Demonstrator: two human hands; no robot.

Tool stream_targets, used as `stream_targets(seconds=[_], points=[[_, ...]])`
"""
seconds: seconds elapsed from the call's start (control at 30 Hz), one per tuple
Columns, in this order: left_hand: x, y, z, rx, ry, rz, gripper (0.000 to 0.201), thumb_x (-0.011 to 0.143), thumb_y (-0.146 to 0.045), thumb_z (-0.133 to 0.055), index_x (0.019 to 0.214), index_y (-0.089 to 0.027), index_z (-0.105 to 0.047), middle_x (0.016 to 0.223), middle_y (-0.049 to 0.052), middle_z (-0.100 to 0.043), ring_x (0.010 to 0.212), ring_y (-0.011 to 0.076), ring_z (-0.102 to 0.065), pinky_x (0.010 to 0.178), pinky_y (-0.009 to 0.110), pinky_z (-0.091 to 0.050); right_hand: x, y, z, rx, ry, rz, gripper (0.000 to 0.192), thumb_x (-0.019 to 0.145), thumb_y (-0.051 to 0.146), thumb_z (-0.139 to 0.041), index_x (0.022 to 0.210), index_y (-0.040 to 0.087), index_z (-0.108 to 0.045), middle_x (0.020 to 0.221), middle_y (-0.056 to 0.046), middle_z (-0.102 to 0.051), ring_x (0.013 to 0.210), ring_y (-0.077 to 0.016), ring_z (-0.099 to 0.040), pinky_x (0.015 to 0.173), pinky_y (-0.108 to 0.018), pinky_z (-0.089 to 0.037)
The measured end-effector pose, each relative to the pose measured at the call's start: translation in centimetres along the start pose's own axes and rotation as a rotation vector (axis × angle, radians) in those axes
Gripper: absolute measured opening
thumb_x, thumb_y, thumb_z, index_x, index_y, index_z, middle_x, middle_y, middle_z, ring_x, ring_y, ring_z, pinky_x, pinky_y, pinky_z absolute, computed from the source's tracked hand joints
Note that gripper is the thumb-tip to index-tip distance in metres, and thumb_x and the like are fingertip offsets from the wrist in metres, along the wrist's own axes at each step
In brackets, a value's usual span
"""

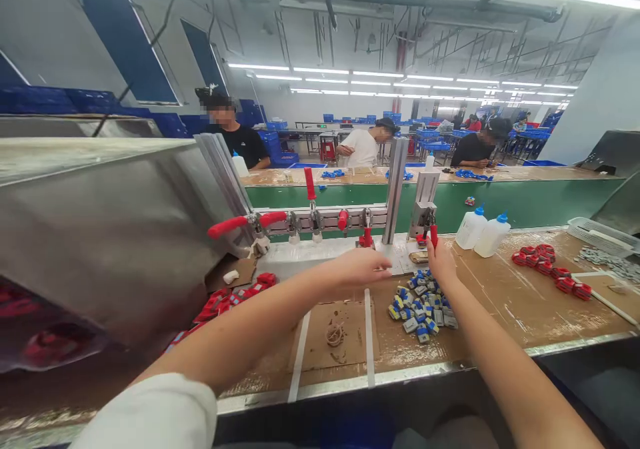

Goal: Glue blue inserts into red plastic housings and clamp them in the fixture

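My right hand [443,262] is wrapped around the red handle [433,236] of a toggle clamp [427,217] on a small upright metal fixture. Beneath that clamp a red part [421,240] is partly visible. My left hand [364,266] reaches across in front of the metal rail, its fingers stretched to the right and slightly apart. Nothing can be made out in it. Close to this hand stands another clamp with a red handle [367,237]. Below and between both hands lies a pile of small grey, blue and yellow blocks [423,306].
A rail [325,221] carries several red-handled clamps between two metal posts. Red parts [220,302] lie at left; more red pieces [540,259] are at right. Two white bottles [483,234] stand behind a green conveyor's near side. Several people work beyond the green belt [515,199].
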State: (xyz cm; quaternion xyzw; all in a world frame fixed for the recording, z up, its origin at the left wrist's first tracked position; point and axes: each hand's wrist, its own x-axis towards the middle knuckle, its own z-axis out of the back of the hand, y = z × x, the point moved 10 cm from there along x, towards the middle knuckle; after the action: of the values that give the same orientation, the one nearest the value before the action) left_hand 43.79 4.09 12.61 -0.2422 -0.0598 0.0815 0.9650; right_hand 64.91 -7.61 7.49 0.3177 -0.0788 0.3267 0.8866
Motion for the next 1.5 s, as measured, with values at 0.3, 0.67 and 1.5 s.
stream_targets(seconds=[0.3,0.67,1.5], points=[[-16.0,10.0,7.3,0.496,-0.051,0.397,0.02,0.09,-0.036,-0.064,0.089,-0.023,-0.079,0.091,0.01,-0.078,0.089,0.0269,-0.068,0.078,0.032,-0.042,-2.2,2.9,4.7,-0.097,-0.205,0.07,0.063,0.099,0.058,-0.039,0.123,0.004,-0.059,0.12,-0.035,-0.062,0.112,-0.0458,-0.059,0.091,-0.056,-0.042],[-21.1,11.7,1.7,0.535,0.107,0.331,0.045,0.068,-0.026,-0.09,0.11,-0.026,-0.073,0.114,0.007,-0.074,0.109,0.0281,-0.064,0.094,0.034,-0.037,-18.1,20.1,-8.0,0.174,0.628,0.836,0.05,0.102,0.05,-0.041,0.062,0.021,-0.05,0.063,-0.003,-0.058,0.062,-0.0166,-0.049,0.063,-0.03,-0.026],[-10.8,11.0,-6.6,-0.658,-0.265,0.19,0.054,0.074,-0.028,-0.084,0.126,-0.019,-0.069,0.115,0.007,-0.074,0.099,0.0206,-0.069,0.092,0.033,-0.054,-20.9,20.2,-8.5,0.648,0.787,0.989,0.039,0.095,0.023,-0.05,0.062,0.021,-0.03,0.058,0.006,-0.032,0.055,-0.0108,-0.029,0.057,-0.028,-0.023]])
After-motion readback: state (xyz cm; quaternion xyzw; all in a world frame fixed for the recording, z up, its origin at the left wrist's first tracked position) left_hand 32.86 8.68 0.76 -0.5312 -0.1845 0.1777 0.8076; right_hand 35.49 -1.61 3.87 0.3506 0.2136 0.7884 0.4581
